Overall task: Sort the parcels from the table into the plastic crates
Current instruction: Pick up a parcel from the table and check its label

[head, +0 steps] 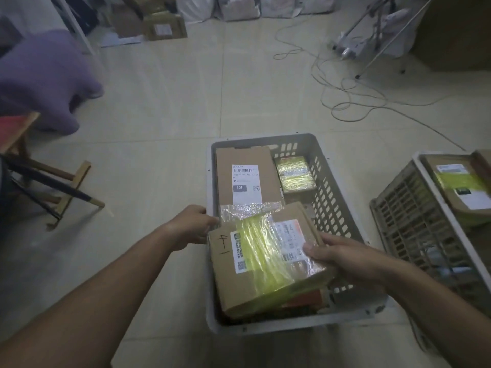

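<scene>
A brown cardboard parcel point(265, 261) wrapped in yellow tape, marked "4-1", sits tilted over the near end of a grey plastic crate point(329, 187) on the floor. My left hand point(192, 227) grips the parcel's far left corner. My right hand point(342, 254) holds its right edge, thumb on top. Deeper in the crate lie a flat brown box with a white label point(245, 176) and a small yellow-taped parcel point(293, 173). Something orange shows under the held parcel.
A second grey crate point(414, 224) with a labelled parcel point(462, 187) stands at the right. A wooden stool point(53, 179) and purple cloth point(45, 81) are at the left. Cables point(345, 96) trail across the tiled floor; boxes and bags line the far wall.
</scene>
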